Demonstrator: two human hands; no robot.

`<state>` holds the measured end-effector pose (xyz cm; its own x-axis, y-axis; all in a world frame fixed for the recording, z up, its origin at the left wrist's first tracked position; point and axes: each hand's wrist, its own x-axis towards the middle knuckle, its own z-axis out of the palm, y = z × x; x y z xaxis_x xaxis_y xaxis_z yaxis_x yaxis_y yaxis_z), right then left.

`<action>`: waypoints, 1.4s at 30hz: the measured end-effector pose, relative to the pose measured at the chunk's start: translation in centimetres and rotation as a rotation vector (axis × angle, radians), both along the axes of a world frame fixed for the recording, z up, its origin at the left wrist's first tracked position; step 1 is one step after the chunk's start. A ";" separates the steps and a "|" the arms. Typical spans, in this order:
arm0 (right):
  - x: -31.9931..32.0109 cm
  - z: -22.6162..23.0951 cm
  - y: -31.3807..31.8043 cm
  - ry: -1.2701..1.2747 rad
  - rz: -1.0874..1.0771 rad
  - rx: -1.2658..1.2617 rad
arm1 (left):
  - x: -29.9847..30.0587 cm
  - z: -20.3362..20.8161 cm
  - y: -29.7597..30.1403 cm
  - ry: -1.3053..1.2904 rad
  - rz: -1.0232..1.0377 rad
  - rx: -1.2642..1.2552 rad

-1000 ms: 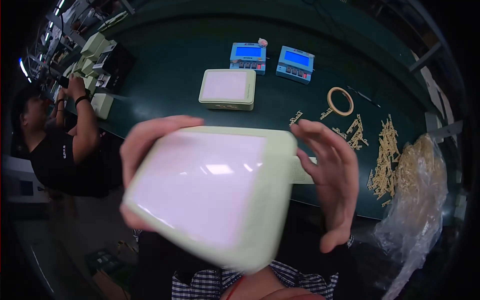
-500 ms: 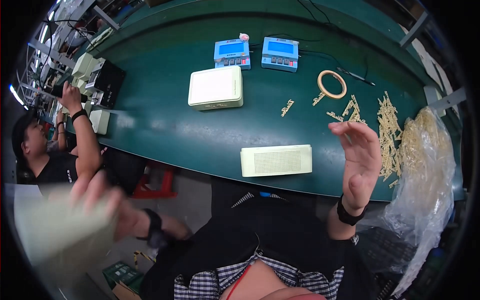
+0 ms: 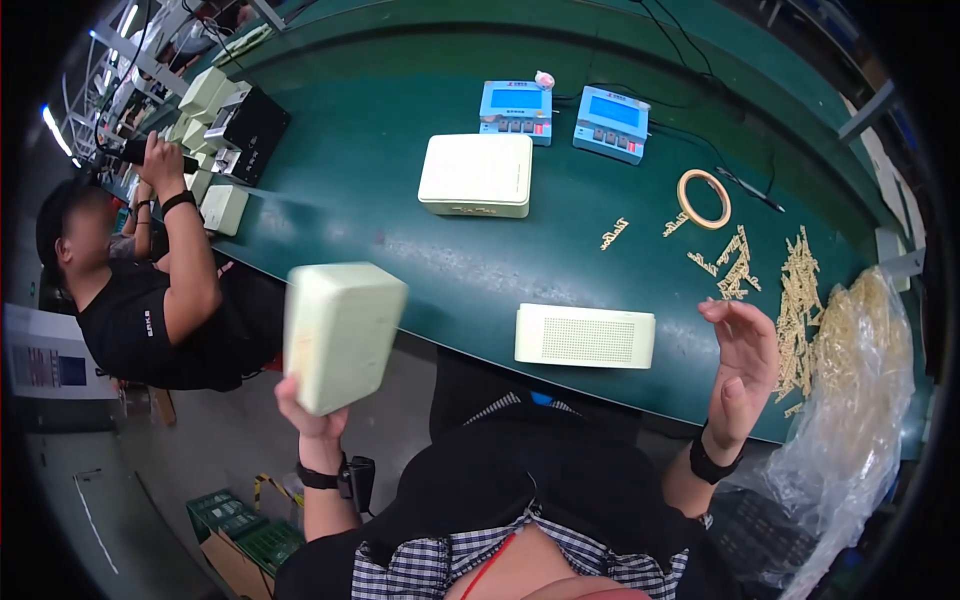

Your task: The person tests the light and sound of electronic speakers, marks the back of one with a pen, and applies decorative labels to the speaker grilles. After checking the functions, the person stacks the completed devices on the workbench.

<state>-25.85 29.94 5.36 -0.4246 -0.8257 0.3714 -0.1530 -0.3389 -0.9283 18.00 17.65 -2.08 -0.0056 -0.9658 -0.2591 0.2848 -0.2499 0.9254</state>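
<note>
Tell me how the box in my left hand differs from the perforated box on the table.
The held box is up in your left hand; the perforated box rests on the table. The perforated box shows a grid of small holes; the held box's visible sides look plain, though blurred. Both are pale green.

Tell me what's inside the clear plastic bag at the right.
The clear plastic bag holds a mass of gold-coloured pieces, visible through its wrinkled film; whatever lies beneath them is covered.

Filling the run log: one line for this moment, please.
left hand: holding pale box | right hand: open, empty | table: perforated box, tape roll
</note>
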 end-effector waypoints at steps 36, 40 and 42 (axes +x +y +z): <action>0.4 -1.0 -1.3 0.008 0.165 0.051 | -1.7 2.2 -2.5 0.328 -0.073 -0.305; 0.1 -1.1 -1.5 0.180 0.109 0.151 | -3.4 2.1 -3.6 0.052 -0.212 -0.157; 0.5 -1.1 -2.3 0.387 0.067 0.192 | -4.5 1.9 -5.2 -0.093 -0.334 -0.138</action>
